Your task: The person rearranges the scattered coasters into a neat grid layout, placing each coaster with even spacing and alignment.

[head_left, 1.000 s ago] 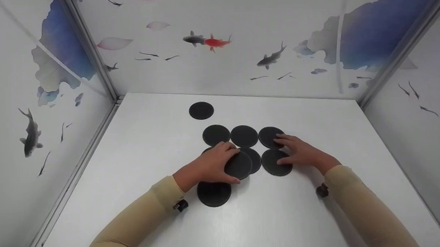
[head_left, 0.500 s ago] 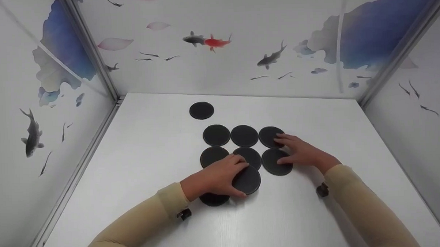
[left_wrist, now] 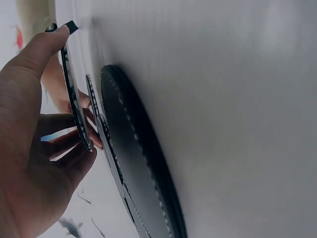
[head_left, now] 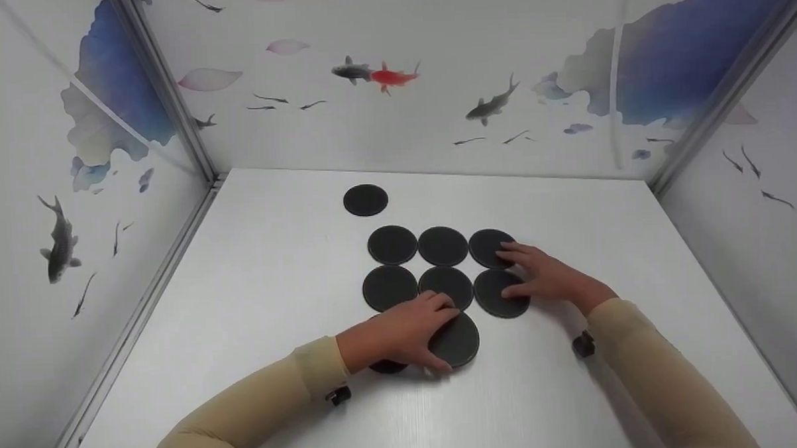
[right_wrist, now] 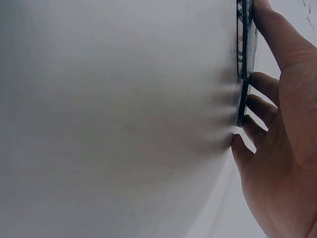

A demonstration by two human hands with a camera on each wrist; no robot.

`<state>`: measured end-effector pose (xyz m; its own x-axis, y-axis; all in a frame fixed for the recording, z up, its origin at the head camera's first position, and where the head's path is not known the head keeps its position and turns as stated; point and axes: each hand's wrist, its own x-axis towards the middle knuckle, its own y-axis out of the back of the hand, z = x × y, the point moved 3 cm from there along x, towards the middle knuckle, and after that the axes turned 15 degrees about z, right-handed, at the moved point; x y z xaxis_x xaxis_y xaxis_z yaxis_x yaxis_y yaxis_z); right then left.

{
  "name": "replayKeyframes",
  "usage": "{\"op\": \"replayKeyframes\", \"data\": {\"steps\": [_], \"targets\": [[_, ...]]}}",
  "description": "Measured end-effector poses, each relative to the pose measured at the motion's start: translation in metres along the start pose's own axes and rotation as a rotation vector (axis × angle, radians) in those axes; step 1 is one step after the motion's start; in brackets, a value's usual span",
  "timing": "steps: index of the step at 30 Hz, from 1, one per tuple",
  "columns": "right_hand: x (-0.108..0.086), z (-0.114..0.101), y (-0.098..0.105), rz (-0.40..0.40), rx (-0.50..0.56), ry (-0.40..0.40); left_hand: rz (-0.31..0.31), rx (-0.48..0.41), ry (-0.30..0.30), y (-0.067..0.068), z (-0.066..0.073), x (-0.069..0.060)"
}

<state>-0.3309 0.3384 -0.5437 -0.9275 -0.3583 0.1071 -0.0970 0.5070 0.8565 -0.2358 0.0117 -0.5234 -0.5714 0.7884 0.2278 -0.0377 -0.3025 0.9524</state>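
Note:
My left hand (head_left: 402,333) pinches a round black coaster (head_left: 459,341) by its edge, thumb at the near side and fingers at the far side. In the left wrist view this held coaster (left_wrist: 74,94) is tilted above the table and shows a patterned underside. Beneath the left hand, another coaster (head_left: 389,366) is mostly hidden. Behind lie two rows of black coasters, with a middle coaster (head_left: 443,282) just beyond the left fingertips. My right hand (head_left: 546,275) rests relaxed at the right column, fingers on the far coaster (head_left: 489,247) and thumb on the near coaster (head_left: 497,293).
A lone black coaster (head_left: 365,200) lies further back on the white table (head_left: 273,255). White panels (head_left: 395,131) with painted fish enclose the table at the back and both sides.
My left hand has moved toward me and slightly right with its coaster, uncovering the left and middle coasters of the nearer row. The right hand stays where it was.

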Motion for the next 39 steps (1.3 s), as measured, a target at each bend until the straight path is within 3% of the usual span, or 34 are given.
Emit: {"op": "replayKeyframes", "data": {"steps": [15, 39], "targets": [[-0.001, 0.000, 0.001, 0.004, -0.008, 0.007, 0.004, 0.069, -0.059, -0.011, 0.008, 0.000], [-0.002, 0.001, 0.001, -0.003, -0.010, -0.018, -0.021, 0.068, -0.049, -0.011, 0.010, -0.002]]}}
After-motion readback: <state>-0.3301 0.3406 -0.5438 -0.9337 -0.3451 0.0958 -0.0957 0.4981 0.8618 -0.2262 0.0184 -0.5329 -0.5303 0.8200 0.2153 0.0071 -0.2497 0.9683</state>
